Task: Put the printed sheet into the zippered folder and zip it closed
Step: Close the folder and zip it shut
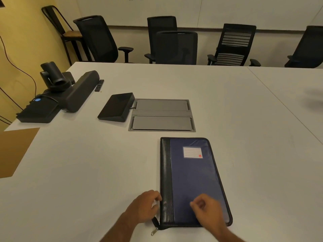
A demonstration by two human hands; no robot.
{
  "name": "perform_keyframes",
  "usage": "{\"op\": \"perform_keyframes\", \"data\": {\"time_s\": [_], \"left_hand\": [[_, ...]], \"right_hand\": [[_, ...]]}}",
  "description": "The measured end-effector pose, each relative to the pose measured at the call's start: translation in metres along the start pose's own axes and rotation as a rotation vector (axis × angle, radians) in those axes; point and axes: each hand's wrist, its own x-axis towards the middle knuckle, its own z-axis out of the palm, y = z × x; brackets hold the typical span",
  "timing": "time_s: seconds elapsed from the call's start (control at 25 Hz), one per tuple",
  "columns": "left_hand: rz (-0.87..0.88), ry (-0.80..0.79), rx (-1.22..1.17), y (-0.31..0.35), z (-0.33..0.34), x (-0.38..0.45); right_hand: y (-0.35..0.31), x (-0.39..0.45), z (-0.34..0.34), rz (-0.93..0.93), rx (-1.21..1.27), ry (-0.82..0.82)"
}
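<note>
A dark blue zippered folder [192, 179] with a black spine and a white label card lies flat and closed on the white table [87, 163]. Its zipper tail and metal pull [154, 231] stick out at the near left corner. My left hand [145, 206] rests against the spine's near edge with curled fingers, touching the folder. My right hand [208, 212] hovers over or rests on the cover's near end, fingers loosely curled, slightly blurred. No printed sheet is visible.
A grey cable hatch [161, 116] is set into the table beyond the folder, with a black touch console [116, 107] to its left. A conference camera, speaker bar [78, 91] and remote sit at far left. Office chairs [176, 48] line the far side.
</note>
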Motion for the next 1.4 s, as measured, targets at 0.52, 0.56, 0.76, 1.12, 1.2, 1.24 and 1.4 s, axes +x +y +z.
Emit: {"op": "perform_keyframes", "data": {"time_s": [0.52,0.56,0.76,1.12,1.2,1.24,1.4], "left_hand": [[0.17,-0.111,0.15,-0.029,0.027,-0.029],[0.165,-0.104,0.128,-0.03,0.029,-0.03],[0.143,-0.07,0.066,-0.034,0.037,-0.034],[0.142,-0.075,-0.008,-0.037,0.044,-0.032],[0.147,-0.08,0.008,-0.039,0.043,-0.031],[0.155,-0.078,0.027,-0.039,0.042,-0.031],[0.206,-0.066,0.167,-0.041,0.043,-0.031]], "right_hand": [[-0.037,-0.069,0.084,0.277,0.064,-0.363],[-0.037,-0.07,0.086,0.28,0.095,-0.359],[-0.036,-0.073,0.097,0.302,0.136,-0.37],[-0.033,-0.073,0.111,0.257,-0.027,-0.281],[-0.033,-0.076,0.109,0.214,-0.056,-0.275],[-0.033,-0.076,0.107,0.198,-0.079,-0.273],[-0.033,-0.076,0.094,0.136,-0.18,-0.228]]}}
